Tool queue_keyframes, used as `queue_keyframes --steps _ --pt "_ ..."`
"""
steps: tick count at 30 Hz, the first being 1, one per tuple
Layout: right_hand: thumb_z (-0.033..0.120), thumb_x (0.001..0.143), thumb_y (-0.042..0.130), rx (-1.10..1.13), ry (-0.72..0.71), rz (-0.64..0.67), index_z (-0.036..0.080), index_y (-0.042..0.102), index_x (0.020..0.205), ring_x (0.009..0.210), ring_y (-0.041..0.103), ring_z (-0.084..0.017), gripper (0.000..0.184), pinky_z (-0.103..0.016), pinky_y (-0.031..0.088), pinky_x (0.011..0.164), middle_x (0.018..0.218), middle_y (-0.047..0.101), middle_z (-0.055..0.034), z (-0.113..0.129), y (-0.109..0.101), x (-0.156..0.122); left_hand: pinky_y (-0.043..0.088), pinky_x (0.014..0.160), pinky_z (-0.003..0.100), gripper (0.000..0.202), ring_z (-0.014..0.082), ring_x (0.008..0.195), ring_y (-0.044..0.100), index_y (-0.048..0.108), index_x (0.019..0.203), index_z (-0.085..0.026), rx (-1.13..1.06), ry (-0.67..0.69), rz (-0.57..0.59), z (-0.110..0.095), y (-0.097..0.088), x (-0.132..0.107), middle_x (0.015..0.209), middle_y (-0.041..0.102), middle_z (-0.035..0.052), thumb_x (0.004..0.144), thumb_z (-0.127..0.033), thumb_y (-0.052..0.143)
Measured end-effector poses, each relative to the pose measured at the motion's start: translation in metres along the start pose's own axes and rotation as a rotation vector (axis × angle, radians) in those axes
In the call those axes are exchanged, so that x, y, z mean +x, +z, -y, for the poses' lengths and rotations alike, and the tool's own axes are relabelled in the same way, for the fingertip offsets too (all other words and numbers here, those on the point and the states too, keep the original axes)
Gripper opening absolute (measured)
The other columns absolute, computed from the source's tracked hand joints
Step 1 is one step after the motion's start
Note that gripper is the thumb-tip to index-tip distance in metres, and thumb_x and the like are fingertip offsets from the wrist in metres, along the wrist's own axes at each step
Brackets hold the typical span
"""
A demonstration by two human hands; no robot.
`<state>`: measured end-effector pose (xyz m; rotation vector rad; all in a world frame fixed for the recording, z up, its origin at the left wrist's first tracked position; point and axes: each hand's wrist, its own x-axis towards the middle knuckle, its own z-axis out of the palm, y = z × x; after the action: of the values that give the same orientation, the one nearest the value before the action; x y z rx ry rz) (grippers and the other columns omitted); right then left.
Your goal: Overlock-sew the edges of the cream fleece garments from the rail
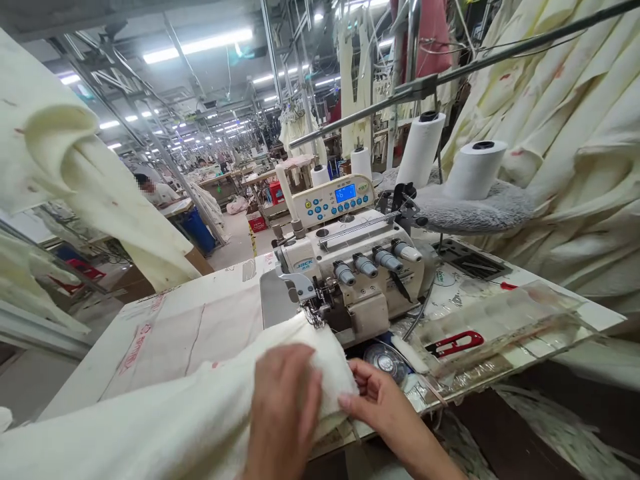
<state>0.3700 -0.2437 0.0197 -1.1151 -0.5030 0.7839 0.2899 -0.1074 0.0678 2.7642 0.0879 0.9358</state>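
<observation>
A length of cream fabric (165, 413) runs from the lower left up to the needle area of a white overlock sewing machine (367, 313). Its far end lies under the presser foot (314, 313). My left hand (285, 407) rests on top of the fabric, back upward; motion smears its fingers, so their grip is unclear. On the other side, my right hand (375, 397) pinches the fabric's right edge between thumb and fingers, just in front of the machine.
Red thread snips (457, 343) lie in a clear plastic tray (530, 313) to the right. White thread cones (475, 170) stand behind the machine. Cream garments (585, 147) hang at right, and more cloth (65, 133) hangs at left. A person (155, 190) sits farther back.
</observation>
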Motion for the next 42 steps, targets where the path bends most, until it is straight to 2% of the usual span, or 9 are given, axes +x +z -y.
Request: queue_keyframes --steps 4,10,15,20,22,26,29,35,42 --pt "0.020 0.073 0.055 -0.348 -0.089 -0.051 0.016 0.056 0.064 0.070 0.045 -0.014 0.010 -0.024 0.036 0.064 0.070 0.046 0.0014 0.002 0.002 -0.015 0.036 0.088 0.034 0.032 0.0203 0.098 0.053 0.052 0.113 -0.020 -0.011 0.089 -0.047 -0.016 0.017 -0.047 0.104 0.062 0.0062 0.084 -0.010 0.043" --pt "0.025 0.077 0.051 -0.512 -0.155 -0.135 0.017 0.056 0.064 0.068 0.043 -0.015 0.016 -0.024 0.033 0.062 0.069 0.045 0.0008 0.009 0.008 -0.022 0.039 0.071 0.029 0.018 0.0155 0.076 0.053 0.056 0.097 -0.020 -0.131 0.073 -0.125 -0.020 0.009 -0.035 0.079 0.061 0.0027 0.087 -0.008 0.047" --pt "0.034 0.078 0.052 -0.408 -0.109 -0.092 0.016 0.050 0.058 0.060 0.036 -0.012 0.027 -0.023 0.030 0.056 0.061 0.037 0.0026 0.010 0.011 -0.028 0.039 0.067 0.027 0.020 0.0147 0.073 0.049 0.058 0.098 -0.019 -0.112 0.085 -0.175 -0.036 0.000 -0.030 0.078 0.055 0.0040 0.084 -0.007 0.051" --pt "0.042 0.079 0.050 -0.174 0.012 0.068 0.015 0.062 0.077 0.048 0.029 -0.008 0.030 -0.020 0.027 0.046 0.056 0.036 0.0044 0.016 0.007 -0.037 0.037 0.071 0.030 0.023 0.0153 0.074 0.049 0.062 0.102 -0.020 0.057 0.170 -0.248 -0.035 0.002 -0.034 0.075 0.054 0.0037 0.083 -0.012 0.054" --pt "0.039 0.081 0.051 -0.396 -0.118 0.014 0.017 0.065 0.082 0.052 0.040 -0.011 0.026 -0.021 0.035 0.049 0.059 0.043 0.0020 0.015 0.001 -0.035 0.036 0.072 0.031 0.018 0.0151 0.073 0.048 0.063 0.097 -0.019 0.081 0.211 -0.291 -0.033 0.004 -0.031 0.073 0.055 0.0032 0.083 -0.011 0.053" --pt "0.017 0.084 0.053 -0.983 -0.704 -0.252 0.022 0.061 0.107 0.080 0.056 -0.017 0.025 -0.026 0.047 0.071 0.091 0.057 -0.0063 0.009 -0.013 -0.025 0.033 0.070 0.030 0.013 0.0139 0.070 0.045 0.061 0.086 -0.015 0.009 0.263 -0.364 -0.036 0.007 -0.023 0.069 0.054 0.0025 0.084 -0.008 0.050" --pt "0.008 0.084 0.049 -1.113 -0.926 -0.200 0.020 0.060 0.093 0.076 0.054 -0.016 0.018 -0.026 0.046 0.067 0.085 0.055 -0.0053 0.006 -0.019 -0.020 0.035 0.071 0.029 0.009 0.0152 0.074 0.047 0.056 0.080 -0.018 -0.098 0.211 -0.249 -0.030 0.001 -0.011 0.074 0.054 0.0024 0.085 -0.016 0.049" --pt "0.003 0.083 0.048 -1.147 -1.031 -0.189 0.016 0.055 0.090 0.073 0.049 -0.017 0.016 -0.028 0.044 0.061 0.080 0.049 -0.0062 0.006 -0.020 -0.017 0.026 0.101 0.049 0.019 0.0246 0.116 0.043 0.050 0.103 -0.019 0.065 -0.319 0.124 0.023 -0.005 0.038 0.118 0.053 0.0102 0.087 -0.027 0.042" --pt "0.003 0.084 0.052 -1.140 -1.110 -0.214 0.016 0.056 0.095 0.070 0.047 -0.017 0.017 -0.028 0.040 0.059 0.074 0.049 -0.0043 0.009 -0.021 0.001 0.023 0.105 0.048 0.008 0.0217 0.115 0.045 0.050 0.086 -0.020 0.048 -0.331 0.188 0.050 0.012 0.055 0.117 0.055 0.0061 0.083 -0.026 0.049"
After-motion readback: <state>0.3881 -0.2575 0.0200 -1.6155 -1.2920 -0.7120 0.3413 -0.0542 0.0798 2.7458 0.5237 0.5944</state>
